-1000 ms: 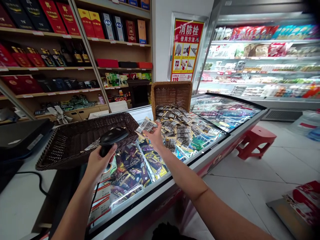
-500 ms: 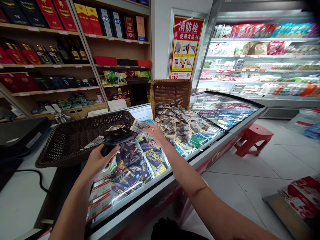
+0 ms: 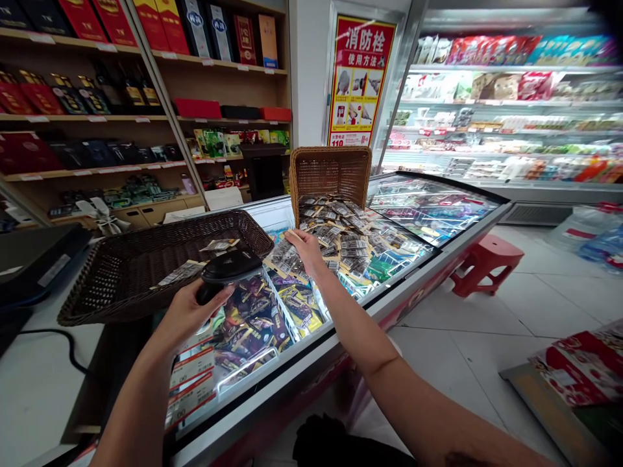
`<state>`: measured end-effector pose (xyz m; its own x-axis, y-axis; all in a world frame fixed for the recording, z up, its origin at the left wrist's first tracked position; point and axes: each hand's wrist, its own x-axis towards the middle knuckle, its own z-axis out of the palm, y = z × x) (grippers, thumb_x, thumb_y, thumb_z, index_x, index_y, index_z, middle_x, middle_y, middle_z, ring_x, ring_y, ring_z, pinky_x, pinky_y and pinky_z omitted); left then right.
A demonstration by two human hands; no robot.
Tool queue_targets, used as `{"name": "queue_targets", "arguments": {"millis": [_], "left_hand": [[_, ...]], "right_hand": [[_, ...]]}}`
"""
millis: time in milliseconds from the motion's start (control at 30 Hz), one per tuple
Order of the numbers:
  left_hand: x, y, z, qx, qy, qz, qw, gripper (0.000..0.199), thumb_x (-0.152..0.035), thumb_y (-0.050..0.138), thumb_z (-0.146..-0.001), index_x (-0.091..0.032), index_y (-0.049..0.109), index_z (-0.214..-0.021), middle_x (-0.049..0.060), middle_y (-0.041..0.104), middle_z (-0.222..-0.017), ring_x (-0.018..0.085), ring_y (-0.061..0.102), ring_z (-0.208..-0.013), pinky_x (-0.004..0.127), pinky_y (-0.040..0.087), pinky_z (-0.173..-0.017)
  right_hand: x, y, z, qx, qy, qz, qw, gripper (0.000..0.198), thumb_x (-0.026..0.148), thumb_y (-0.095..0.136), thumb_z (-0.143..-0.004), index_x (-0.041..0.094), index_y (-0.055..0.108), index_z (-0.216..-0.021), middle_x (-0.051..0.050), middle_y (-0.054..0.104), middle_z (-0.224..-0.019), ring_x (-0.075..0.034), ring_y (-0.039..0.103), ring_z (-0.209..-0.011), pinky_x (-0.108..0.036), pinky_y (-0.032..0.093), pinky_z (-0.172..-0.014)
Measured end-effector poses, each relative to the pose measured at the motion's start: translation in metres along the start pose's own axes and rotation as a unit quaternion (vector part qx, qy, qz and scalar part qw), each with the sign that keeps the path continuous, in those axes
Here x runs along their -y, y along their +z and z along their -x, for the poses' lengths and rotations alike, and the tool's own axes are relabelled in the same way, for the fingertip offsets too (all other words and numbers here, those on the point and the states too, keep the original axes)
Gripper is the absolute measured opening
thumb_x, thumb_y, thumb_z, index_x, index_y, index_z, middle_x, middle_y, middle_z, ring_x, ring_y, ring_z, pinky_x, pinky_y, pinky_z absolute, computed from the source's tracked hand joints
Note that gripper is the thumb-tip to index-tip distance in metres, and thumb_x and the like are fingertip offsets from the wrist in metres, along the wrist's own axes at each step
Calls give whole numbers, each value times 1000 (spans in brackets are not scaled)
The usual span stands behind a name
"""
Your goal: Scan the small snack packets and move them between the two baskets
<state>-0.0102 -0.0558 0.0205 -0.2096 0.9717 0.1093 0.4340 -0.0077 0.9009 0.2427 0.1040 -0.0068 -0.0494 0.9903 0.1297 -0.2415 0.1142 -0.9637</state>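
Note:
My left hand (image 3: 191,310) is wrapped round the handle of a black barcode scanner (image 3: 232,264), whose head points right. My right hand (image 3: 309,251) pinches a small snack packet (image 3: 286,255) with dark print and pale tan edges, a short way right of the scanner. Whether more than one packet is in that grip I cannot tell. Behind it, a tan wicker basket (image 3: 329,154) lies tipped on its side, with a heap of similar packets (image 3: 354,245) spilling onto the freezer glass. A dark wicker tray (image 3: 121,285) on the left holds several packets (image 3: 181,272).
A glass-topped chest freezer (image 3: 253,324) with bagged goods inside runs under both hands. Price cards (image 3: 191,383) lie at its near left. A red stool (image 3: 487,263) stands on the floor to the right. A black cable (image 3: 73,353) curves across the left counter.
My right hand has moved slightly right with the packet, which now hangs with its printed face turned toward me. My left hand keeps the scanner in about the same place. The view has shifted slightly.

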Motion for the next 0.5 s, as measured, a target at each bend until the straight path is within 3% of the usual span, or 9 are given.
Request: {"name": "queue_targets", "arguments": {"millis": [200,333,500], "left_hand": [[-15,5,6,10,5,-46,999,62,-79,92,-57,-22,70,-68,1,58,-57,16,47,-55,26,35,-45],[-19,8,8,4,13,-43,999,60,-76,93,-55,-23,66,-64,-1,54,-57,15,41,-56,25,30,-44],[-14,8,6,12,8,-45,999,65,-81,92,-55,-22,68,-67,-2,53,-55,13,37,-53,25,27,-43]], "right_hand": [[-3,-3,-1,-64,13,29,997,35,59,80,-83,24,73,-82,5,40,-63,-15,36,-64,-30,34,-60],[-4,-6,-1,-65,11,50,997,34,58,77,-87,26,69,-80,4,39,-65,-17,38,-67,-32,36,-63],[-6,-2,-3,-73,5,80,994,33,56,73,-91,25,69,-79,3,50,-67,-18,47,-69,-31,41,-65]]}}
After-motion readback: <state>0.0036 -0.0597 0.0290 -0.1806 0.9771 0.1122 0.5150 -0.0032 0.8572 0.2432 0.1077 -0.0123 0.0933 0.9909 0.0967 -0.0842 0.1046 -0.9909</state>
